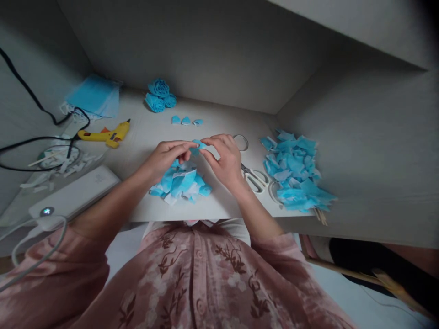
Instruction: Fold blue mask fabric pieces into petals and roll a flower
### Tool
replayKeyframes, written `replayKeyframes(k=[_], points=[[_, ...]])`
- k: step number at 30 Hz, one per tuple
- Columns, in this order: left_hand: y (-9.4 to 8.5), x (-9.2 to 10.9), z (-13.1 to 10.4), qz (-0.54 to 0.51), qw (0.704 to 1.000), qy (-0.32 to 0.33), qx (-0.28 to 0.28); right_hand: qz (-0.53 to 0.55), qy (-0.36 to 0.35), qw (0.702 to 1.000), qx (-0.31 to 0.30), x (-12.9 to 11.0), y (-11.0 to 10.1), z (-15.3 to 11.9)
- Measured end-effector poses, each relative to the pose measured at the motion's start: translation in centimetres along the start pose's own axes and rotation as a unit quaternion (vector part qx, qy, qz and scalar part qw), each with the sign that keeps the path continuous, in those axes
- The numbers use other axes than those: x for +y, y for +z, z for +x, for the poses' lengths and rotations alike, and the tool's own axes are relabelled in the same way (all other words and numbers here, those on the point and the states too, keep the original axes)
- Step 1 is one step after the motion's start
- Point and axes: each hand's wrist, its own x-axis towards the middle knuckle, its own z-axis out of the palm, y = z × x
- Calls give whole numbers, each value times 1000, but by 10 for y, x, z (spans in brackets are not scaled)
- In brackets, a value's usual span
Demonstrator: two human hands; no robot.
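A small blue fabric piece point(196, 149) is held between my two hands above the middle of the table. My left hand point(173, 153) pinches its left side with the fingertips. On its right edge are the thumb and fingers of my right hand point(224, 155). Just below the hands lies a loose heap of blue and white fabric pieces point(183, 183). Beyond them, three small blue petal shapes point(185, 120) sit in a row. Several rolled blue fabric roses point(158, 96) are grouped at the back.
At left are a yellow glue gun point(111, 135), a stack of blue face masks point(94, 97), white scraps point(68, 162) and a white power bank point(77, 194). White-handled scissors point(255, 177), a tape roll point(241, 142) and a large blue fabric pile point(293, 167) lie at right.
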Motion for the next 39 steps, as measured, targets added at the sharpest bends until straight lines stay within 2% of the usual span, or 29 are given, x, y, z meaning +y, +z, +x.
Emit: replayKeyframes(k=[7,20,23,26,28,31,34,39], points=[[-1,-4,0,7,1000,7,-6,-27,-2,1000,5,-2,2,2],[0,1,0,30,999,9,-12,-43,-23,999,17,1,7,1],[-1,3,1,50,999,19,-4,-1,3,1000,15,1,7,2],[-5,2,5,44,998,21,37,86,61,994,13,-2,5,3],[-7,3,6,44,997,24,60,163,120,979,6,-4,3,3],[-5,6,4,67,995,34,66,260,187,947,-8,-7,1,4],[2,11,0,112,989,68,71,286,195,938,-16,-9,2,5],[6,12,-2,174,976,112,67,271,166,948,-22,-8,6,5]])
